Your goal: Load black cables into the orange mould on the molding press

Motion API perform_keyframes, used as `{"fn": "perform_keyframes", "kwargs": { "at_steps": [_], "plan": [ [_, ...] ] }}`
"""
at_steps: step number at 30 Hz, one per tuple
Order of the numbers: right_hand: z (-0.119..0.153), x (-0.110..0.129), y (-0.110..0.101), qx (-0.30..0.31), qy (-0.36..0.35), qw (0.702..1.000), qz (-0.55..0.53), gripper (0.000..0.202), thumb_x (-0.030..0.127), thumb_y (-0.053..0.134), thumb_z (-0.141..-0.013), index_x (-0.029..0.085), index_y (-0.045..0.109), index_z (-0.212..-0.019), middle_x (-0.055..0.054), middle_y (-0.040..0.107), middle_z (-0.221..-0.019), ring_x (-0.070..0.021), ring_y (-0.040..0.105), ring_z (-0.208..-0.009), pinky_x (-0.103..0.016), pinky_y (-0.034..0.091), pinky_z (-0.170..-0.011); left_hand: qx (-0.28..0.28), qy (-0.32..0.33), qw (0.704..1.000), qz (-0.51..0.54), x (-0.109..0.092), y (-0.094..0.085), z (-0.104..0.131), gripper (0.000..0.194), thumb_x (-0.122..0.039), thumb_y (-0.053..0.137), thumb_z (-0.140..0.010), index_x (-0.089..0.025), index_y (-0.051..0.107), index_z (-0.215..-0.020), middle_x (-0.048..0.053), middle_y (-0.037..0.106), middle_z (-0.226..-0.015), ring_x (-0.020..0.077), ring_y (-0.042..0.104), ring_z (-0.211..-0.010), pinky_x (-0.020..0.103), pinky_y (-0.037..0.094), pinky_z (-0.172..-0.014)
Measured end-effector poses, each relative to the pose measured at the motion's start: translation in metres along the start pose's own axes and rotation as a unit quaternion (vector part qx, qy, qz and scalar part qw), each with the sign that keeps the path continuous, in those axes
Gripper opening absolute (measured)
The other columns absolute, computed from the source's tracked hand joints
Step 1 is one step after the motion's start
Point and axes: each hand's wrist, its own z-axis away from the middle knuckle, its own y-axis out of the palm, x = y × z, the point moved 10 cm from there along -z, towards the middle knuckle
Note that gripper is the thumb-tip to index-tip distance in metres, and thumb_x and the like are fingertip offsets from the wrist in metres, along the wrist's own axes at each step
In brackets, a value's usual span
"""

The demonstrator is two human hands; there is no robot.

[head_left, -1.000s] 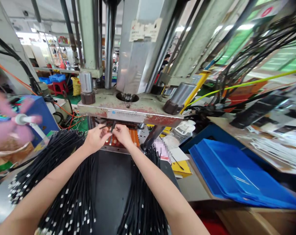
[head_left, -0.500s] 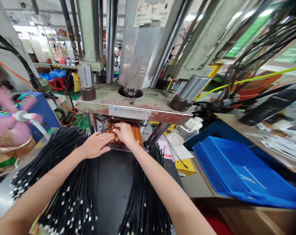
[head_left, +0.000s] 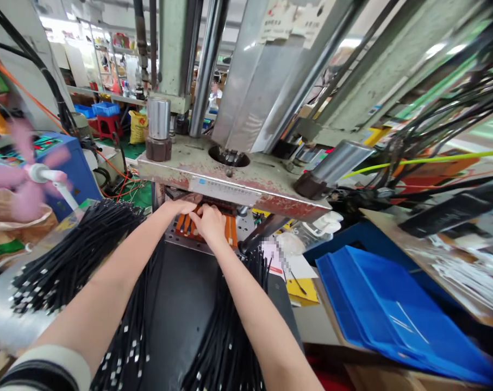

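My left hand [head_left: 184,207] reaches under the press's upper plate [head_left: 230,187], its fingertips mostly hidden beside my right hand. My right hand [head_left: 211,221] is closed over an orange slotted mould [head_left: 184,228], fingers curled and thumb bent inward. Whatever it pinches is too small and covered to make out. Dark cable ends lie in the slots of the mould. Bundles of black cables with pale metal tips lie on both sides below my arms, a left bundle [head_left: 70,250] and a right bundle [head_left: 225,326].
Thick press columns rise around the mould, one leaning bar [head_left: 262,231] close to my right hand. A black mat [head_left: 181,304] lies between the bundles. Blue plastic sheets [head_left: 393,309] are stacked at right. A pink fan [head_left: 34,174] spins at left.
My left hand has moved right and forward, from the mould's left edge to beside my right hand under the press plate. My right hand stays over the mould. The camera view has tilted.
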Motion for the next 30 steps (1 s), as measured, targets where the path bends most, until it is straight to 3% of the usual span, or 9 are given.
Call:
{"fn": "perform_keyframes", "kwargs": {
  "at_steps": [3, 6, 8, 10, 13, 17, 24, 27, 30],
  "plan": [
    [0.008, -0.01, -0.014, -0.031, -0.031, 0.998, -0.035, 0.02, 0.036, 0.055, -0.088, 0.018, 0.061, -0.095, -0.01, 0.063, -0.097, -0.0232, 0.059, -0.092, -0.033, 0.04, -0.082, -0.036, -0.023, 0.999, 0.012, 0.004, -0.003, 0.025, 0.047, -0.026, 0.017, -0.099, -0.012, 0.047, -0.132, 0.012, 0.057, -0.134, 0.0183, 0.05, -0.126, 0.03, 0.037, -0.104],
    [0.047, -0.049, -0.034, -0.069, -0.039, 0.997, -0.023, 0.022, 0.035, 0.048, -0.092, 0.017, 0.06, -0.093, -0.009, 0.065, -0.089, -0.0207, 0.062, -0.083, -0.029, 0.041, -0.075, -0.093, -0.044, 0.995, 0.016, 0.012, -0.005, 0.077, 0.05, -0.029, 0.012, -0.1, -0.01, 0.044, -0.134, 0.015, 0.054, -0.135, 0.0193, 0.049, -0.127, 0.032, 0.039, -0.104],
    [0.081, -0.093, -0.04, -0.063, 0.038, 0.995, 0.073, 0.03, 0.038, 0.043, -0.095, 0.016, 0.062, -0.088, -0.012, 0.067, -0.085, -0.0237, 0.064, -0.078, -0.031, 0.041, -0.068, -0.11, -0.084, 0.99, -0.018, 0.023, -0.002, 0.113, 0.046, -0.034, 0.02, -0.1, -0.012, 0.054, -0.122, 0.016, 0.063, -0.121, 0.0245, 0.058, -0.116, 0.037, 0.044, -0.097],
    [0.11, -0.132, -0.027, 0.026, 0.11, 0.979, 0.168, 0.037, 0.044, 0.043, -0.094, 0.015, 0.065, -0.084, -0.016, 0.068, -0.08, -0.0288, 0.066, -0.074, -0.034, 0.041, -0.063, -0.074, -0.149, 0.983, -0.076, 0.039, 0.009, 0.138, 0.04, -0.039, 0.034, -0.095, -0.012, 0.062, -0.105, 0.019, 0.068, -0.103, 0.0309, 0.064, -0.102, 0.042, 0.048, -0.086],
    [0.135, -0.153, 0.0, 0.15, 0.122, 0.964, 0.182, 0.036, 0.043, 0.046, -0.093, 0.017, 0.068, -0.081, -0.017, 0.07, -0.078, -0.0326, 0.068, -0.077, -0.036, 0.042, -0.064, -0.006, -0.211, 0.971, -0.109, 0.059, 0.024, 0.149, 0.029, -0.035, 0.048, -0.087, -0.012, 0.063, -0.097, 0.019, 0.069, -0.088, 0.0341, 0.067, -0.088, 0.042, 0.049, -0.074],
    [0.136, -0.149, -0.002, 0.122, 0.13, 0.98, 0.091, 0.027, 0.032, 0.047, -0.092, 0.021, 0.068, -0.08, -0.009, 0.073, -0.078, -0.0271, 0.07, -0.083, -0.031, 0.044, -0.067, -0.029, -0.178, 0.982, -0.057, 0.061, 0.014, 0.142, 0.016, -0.03, 0.047, -0.088, -0.019, 0.059, -0.088, 0.007, 0.069, -0.082, 0.0221, 0.067, -0.079, 0.031, 0.048, -0.07],
    [0.132, -0.145, -0.002, 0.134, 0.132, 0.963, 0.192, 0.037, 0.042, 0.045, -0.093, 0.014, 0.069, -0.087, -0.021, 0.071, -0.086, -0.0334, 0.07, -0.082, -0.039, 0.047, -0.068, -0.131, -0.001, 0.961, 0.242, 0.002, -0.047, 0.159, 0.019, -0.036, 0.05, -0.09, -0.019, 0.048, -0.081, -0.005, 0.054, -0.065, 0.0086, 0.051, -0.055, 0.02, 0.04, -0.056],
    [0.134, -0.148, -0.004, 0.102, 0.144, 0.98, 0.091, 0.025, 0.031, 0.049, -0.09, 0.017, 0.067, -0.08, -0.013, 0.072, -0.081, -0.0278, 0.069, -0.081, -0.033, 0.046, -0.069, -0.13, 0.035, 0.943, 0.304, -0.035, -0.068, 0.163, 0.018, -0.035, 0.053, -0.089, -0.019, 0.048, -0.081, -0.005, 0.052, -0.064, 0.0072, 0.049, -0.053, 0.019, 0.038, -0.053],
    [0.143, -0.135, -0.033, -0.016, 0.118, 0.99, -0.077, 0.024, 0.033, 0.049, -0.091, 0.019, 0.06, -0.075, -0.005, 0.068, -0.069, -0.0204, 0.066, -0.066, -0.028, 0.044, -0.063, -0.082, 0.067, 0.92, 0.377, -0.073, -0.076, 0.157, 0.013, -0.031, 0.054, -0.088, -0.018, 0.052, -0.085, -0.004, 0.056, -0.067, 0.0075, 0.05, -0.054, 0.018, 0.039, -0.053]
  ]
}}
